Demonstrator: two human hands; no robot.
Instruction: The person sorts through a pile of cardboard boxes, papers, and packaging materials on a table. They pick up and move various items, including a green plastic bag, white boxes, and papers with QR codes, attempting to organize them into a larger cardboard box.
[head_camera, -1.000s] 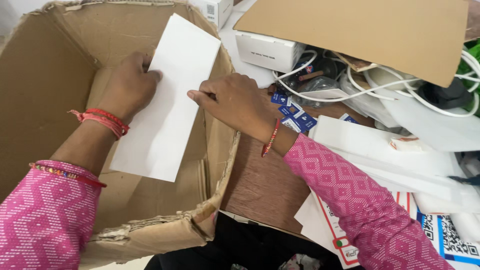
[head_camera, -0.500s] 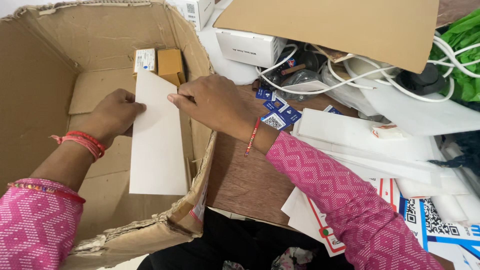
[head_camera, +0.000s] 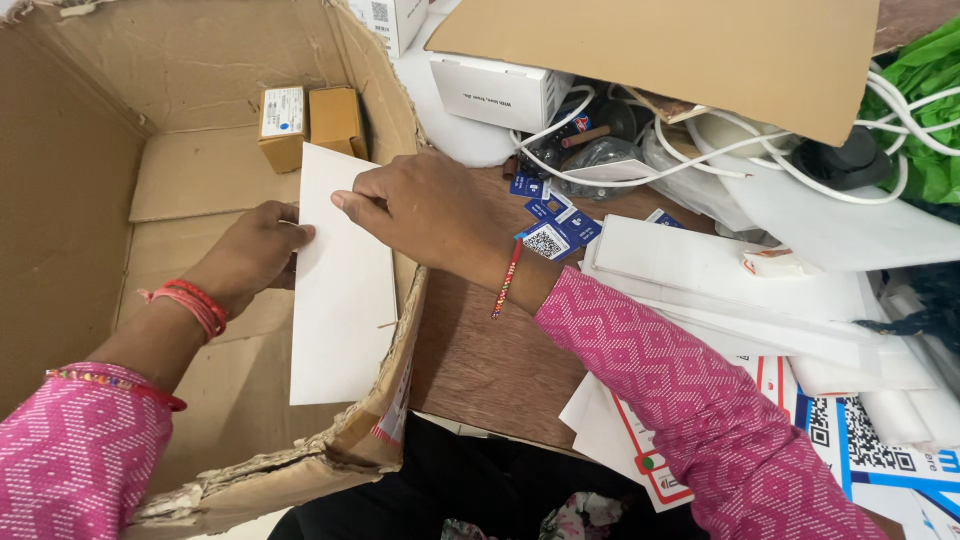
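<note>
White and flat, a rectangular sheet of card (head_camera: 342, 290) is being held inside the large open cardboard box (head_camera: 90, 180), standing close against the box's right wall, its upper end toward the two small boxes (head_camera: 308, 122) at the back. The left hand (head_camera: 255, 250) is being pressed against the sheet's left edge, thumb on the front face and the other fingers hidden behind it, so a light pinch is judged likely. The right hand (head_camera: 425, 205) is being curled over the upper right edge, fingers closed on the card near the corner. The sheet is being kept quite straight with no sag showing, so it is judged light and fairly stiff, yet thin enough to be creased or bent if squeezed hard or pushed against the wall. Its surface is looking smooth and may be slipping easily; the long edges, taken between thumb and fingertips, are judged the best places for holding. Beside the box, white packaging (head_camera: 720, 275), cables (head_camera: 640, 180) and printed labels (head_camera: 550, 235) are lying on the wooden table (head_camera: 490, 370)
</note>
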